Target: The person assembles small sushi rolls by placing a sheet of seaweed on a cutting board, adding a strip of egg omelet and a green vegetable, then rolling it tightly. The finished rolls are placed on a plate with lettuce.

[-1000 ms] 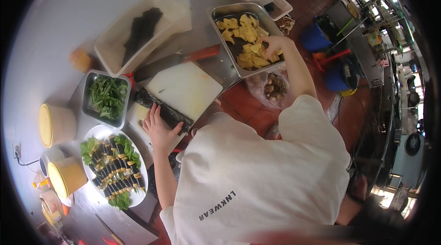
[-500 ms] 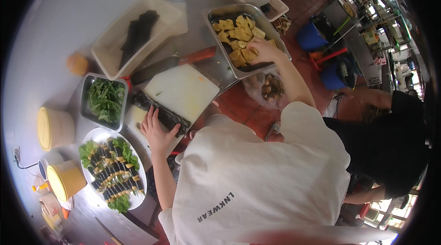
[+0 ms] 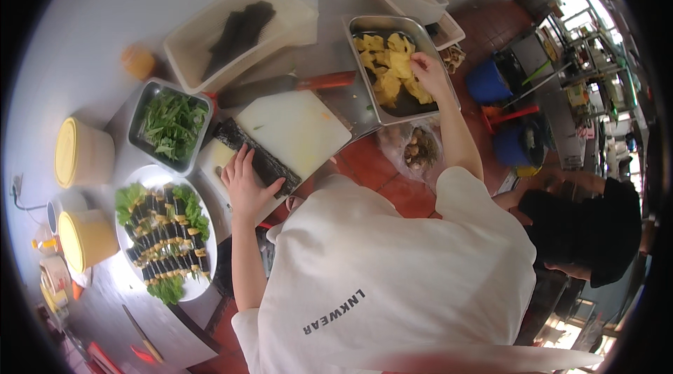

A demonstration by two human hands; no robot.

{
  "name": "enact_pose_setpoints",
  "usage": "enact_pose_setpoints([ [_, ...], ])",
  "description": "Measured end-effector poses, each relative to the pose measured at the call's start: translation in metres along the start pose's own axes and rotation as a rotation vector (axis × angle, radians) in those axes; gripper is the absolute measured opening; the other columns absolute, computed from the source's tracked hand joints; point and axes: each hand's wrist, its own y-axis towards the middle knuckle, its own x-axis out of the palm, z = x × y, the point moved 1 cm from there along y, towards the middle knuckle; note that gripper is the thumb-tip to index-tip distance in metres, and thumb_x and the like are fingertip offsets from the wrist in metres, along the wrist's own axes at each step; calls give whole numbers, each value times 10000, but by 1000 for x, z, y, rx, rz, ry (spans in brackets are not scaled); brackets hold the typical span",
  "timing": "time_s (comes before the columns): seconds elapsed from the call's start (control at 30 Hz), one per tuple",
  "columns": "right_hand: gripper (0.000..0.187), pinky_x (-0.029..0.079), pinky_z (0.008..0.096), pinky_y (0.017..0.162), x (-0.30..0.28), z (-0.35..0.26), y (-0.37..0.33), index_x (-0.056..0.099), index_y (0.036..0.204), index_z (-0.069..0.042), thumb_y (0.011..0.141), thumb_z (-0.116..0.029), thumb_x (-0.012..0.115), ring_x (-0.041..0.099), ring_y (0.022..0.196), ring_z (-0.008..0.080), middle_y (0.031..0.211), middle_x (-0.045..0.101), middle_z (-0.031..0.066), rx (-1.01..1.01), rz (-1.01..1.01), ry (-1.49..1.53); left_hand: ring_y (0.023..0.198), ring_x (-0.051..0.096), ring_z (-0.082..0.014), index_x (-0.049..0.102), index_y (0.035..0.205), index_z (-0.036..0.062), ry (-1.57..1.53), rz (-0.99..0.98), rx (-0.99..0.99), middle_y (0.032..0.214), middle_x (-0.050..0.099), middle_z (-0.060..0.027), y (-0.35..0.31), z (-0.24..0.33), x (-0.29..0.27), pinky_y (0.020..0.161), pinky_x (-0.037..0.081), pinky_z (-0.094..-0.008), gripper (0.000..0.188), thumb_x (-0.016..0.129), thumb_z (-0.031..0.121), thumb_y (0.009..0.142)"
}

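My left hand (image 3: 249, 181) lies with spread fingers on a dark seaweed sheet (image 3: 270, 169) along the near edge of a white cutting board (image 3: 294, 121). At the right, my right hand (image 3: 433, 74) pinches a thin yellow piece (image 3: 401, 64), which looks like egg sheet, over a steel tray (image 3: 392, 120). More crumpled yellow pieces (image 3: 387, 88) lie in that tray. Beyond the board is a knife (image 3: 263, 90) with a red handle. A steel pan (image 3: 133, 143) of cut green leaves (image 3: 172, 121) stands left of the board.
Tied dark rolls (image 3: 165, 234) with lettuce fill a white oval plate (image 3: 210, 213). Dark sheets (image 3: 238, 34) sit in a cream basket (image 3: 182, 37). Yellow-lidded tubs (image 3: 91, 153) line the left wall. A bag (image 3: 413, 146) lies below the tray. A person in black (image 3: 589, 227) stands at right.
My right hand has gone from reaching among the yellow pieces to lifting one at the tray's right side. My left hand stays on the seaweed. The view has shifted slightly.
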Motion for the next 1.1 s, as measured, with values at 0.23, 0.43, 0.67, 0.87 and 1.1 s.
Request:
enact_pose_setpoints([
  [0.23, 157, 478, 221, 715, 75, -90, -23, 619, 1034, -1, 899, -79, 609, 592, 778, 70, 898, 643, 0, -100, -224, 457, 1258, 406, -318, 518, 1245, 34, -24, 1, 2, 1373, 466, -118, 1, 1, -5, 1061, 263, -483, 830, 807, 436, 579],
  [0.43, 169, 511, 251, 712, 204, -155, -102, 604, 1043, 28, 893, -49, 597, 621, 795, 113, 918, 656, 62, 67, -960, 584, 1228, 426, -332, 445, 1318, 4, -19, 55, 33, 1346, 480, -128, -4, -5, -4, 1033, 289, -485, 1054, 826, 549, 499],
  [0.67, 161, 511, 253, 638, 262, -147, -125, 594, 1014, 24, 863, -29, 608, 593, 707, 110, 862, 620, 65, -20, -972, 484, 1205, 440, -350, 283, 1432, 4, -98, 66, 5, 1288, 510, -155, -3, -7, 3, 1033, 284, -492, 1272, 830, 598, 450],
  [0.87, 215, 499, 337, 720, 237, -188, -135, 626, 992, -31, 778, -19, 630, 569, 797, 235, 940, 561, 103, -717, -529, 187, 1205, 448, -357, 330, 1414, 5, -74, 90, 18, 1248, 542, -156, -7, -12, 4, 1037, 280, -491, 1254, 786, 671, 454],
  [1.1, 192, 475, 334, 783, 248, -171, -133, 651, 979, -60, 788, -49, 657, 559, 906, 249, 973, 572, 88, -801, -633, 185, 1216, 445, -350, 340, 1403, 4, -87, 81, 27, 1309, 510, -142, -6, -11, 3, 1047, 278, -492, 1193, 771, 665, 509],
])
